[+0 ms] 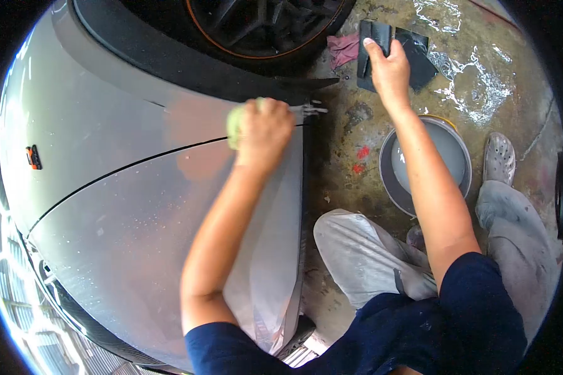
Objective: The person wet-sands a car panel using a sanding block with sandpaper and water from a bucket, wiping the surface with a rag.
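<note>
My left hand [266,134] is on the grey car panel [137,206], closed around a pale green sponge [234,127]. The hand and sponge are slightly blurred, and the sponge lies near the panel's seam. Out to the right, over the floor, my right hand [391,70] grips a flat black sanding block [366,62] with the thumb on its top. Beside it is a dark sheet like wet sandpaper [416,53]; whether my hand also touches this sheet I cannot tell. The panel has dull, sanded patches and water drops.
A grey bucket [386,172] of cloudy water stands under my right forearm. A pink cloth [343,50] lies by the car wheel [269,25]. White suds [481,94] wet the concrete floor [350,162]. A small orange and black badge [34,157] sits on the panel.
</note>
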`<state>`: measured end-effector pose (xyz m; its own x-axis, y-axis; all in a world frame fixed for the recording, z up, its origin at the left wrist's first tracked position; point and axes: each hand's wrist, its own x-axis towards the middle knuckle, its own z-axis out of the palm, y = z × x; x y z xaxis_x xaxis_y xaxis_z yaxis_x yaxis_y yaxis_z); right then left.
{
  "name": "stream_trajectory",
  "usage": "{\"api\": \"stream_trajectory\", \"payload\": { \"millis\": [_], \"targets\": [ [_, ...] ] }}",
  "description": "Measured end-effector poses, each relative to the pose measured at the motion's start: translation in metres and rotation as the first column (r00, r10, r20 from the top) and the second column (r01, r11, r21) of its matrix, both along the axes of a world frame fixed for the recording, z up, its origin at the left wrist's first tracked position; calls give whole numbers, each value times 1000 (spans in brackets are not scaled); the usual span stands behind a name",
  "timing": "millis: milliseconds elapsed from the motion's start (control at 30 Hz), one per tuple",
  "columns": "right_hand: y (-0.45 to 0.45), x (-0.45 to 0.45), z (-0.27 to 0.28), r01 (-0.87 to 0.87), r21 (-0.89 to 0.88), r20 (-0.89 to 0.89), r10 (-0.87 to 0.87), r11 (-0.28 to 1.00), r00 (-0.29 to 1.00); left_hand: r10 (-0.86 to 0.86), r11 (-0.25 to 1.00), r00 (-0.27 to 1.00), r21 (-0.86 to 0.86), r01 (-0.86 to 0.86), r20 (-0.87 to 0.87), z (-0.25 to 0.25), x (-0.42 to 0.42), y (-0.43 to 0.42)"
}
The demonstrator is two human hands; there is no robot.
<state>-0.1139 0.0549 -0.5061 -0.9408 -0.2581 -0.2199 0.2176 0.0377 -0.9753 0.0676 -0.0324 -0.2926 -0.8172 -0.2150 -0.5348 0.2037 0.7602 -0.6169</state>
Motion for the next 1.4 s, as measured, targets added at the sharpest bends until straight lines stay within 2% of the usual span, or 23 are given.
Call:
{"api": "stream_trajectory", "payload": {
  "millis": [100, 200, 233, 300, 367, 433, 467, 533, 600, 667, 700, 733, 767, 833, 867, 933, 1000, 1067, 1100, 1167, 1267, 1300, 1400],
  "targets": [
    [15, -22, 15, 11, -21, 72, -10, 1000, 997, 354, 848, 934, 440, -297, -52, -46, 10, 48],
    [23, -44, 5, 21, 2, 5, -21, 1000, 1000, 495, 560, 861, 802, -209, -121, -77, -1, 138],
    [24, -51, 3, 34, -26, 24, -33, 999, 999, 548, 475, 829, 856, -204, -106, -90, -8, 168],
    [24, -59, -1, 47, -67, 50, -43, 997, 998, 565, 356, 819, 865, -353, 101, -129, -19, 211],
    [22, -57, 6, 31, -88, 115, -21, 996, 993, 681, 199, 705, 878, -436, 196, -182, -25, 239],
    [14, -47, 23, 69, -162, 108, -52, 984, 993, 835, -196, 462, 945, -262, 301, -216, -28, 249],
    [12, -41, 32, 72, -202, 225, -25, 977, 974, 859, -259, 408, 950, -175, 309, -231, -18, 252],
    [9, -31, 54, 121, -164, 109, -104, 979, 989, 889, -357, 315, 934, 21, 333, -243, -11, 255],
    [10, -27, 85, 136, -228, 194, -92, 964, 977, 893, -273, 336, 954, -124, 299, -196, -13, 234],
    [15, -31, 133, 175, -432, 404, 16, 884, 915, 853, -14, 440, 855, -518, 281, -91, -35, 195],
    [8, -30, 138, 248, -292, 143, -214, 924, 966, 793, 116, 451, 626, -771, 408, -46, -63, 168],
    [26, -38, 171, 174, -394, 363, -21, 903, 931, 512, 737, 836, 600, -311, -196, -55, 1, 150],
    [20, -38, 175, 230, -410, 326, -94, 882, 941, 551, 746, 817, 538, -392, -169, -13, -3, 130],
    [13, -40, 188, 346, -446, 259, -251, 826, 933, 370, 929, 912, 79, -362, -179, 47, 1, 88],
    [9, -38, 199, 380, -440, 293, -270, 814, 917, 255, 961, 940, -45, -272, -226, 75, 1, 66],
    [25, -25, 240, 375, -616, 360, -176, 693, 916, 177, 907, 958, -340, -247, -224, 135, -9, 44],
    [34, -19, 266, 318, -606, 370, -96, 729, 924, 72, 885, 976, -438, -157, -205, 161, -16, 13],
    [42, -18, 274, 293, -678, 354, -50, 674, 934, 3, 850, 986, -519, -91, -168, 168, -29, 1],
    [44, -21, 275, 329, -687, 378, -68, 648, 923, 63, 814, 985, -562, -145, -163, 162, -34, 5],
    [47, -24, 268, 386, -714, 447, -43, 585, 893, 42, 833, 974, -530, -158, -223, 153, -31, 6],
    [44, -24, 249, 448, -662, 476, -124, 600, 870, 33, 872, 966, -466, -153, -255, 141, -19, 6],
    [50, -24, 248, 453, -565, 501, -150, 690, 852, 28, 882, 963, -447, -151, -270, 138, -18, 7],
    [46, -19, 232, 496, -620, 512, -165, 608, 843, 71, 859, 972, -481, -174, -223, 134, -17, 13]
  ]
}}
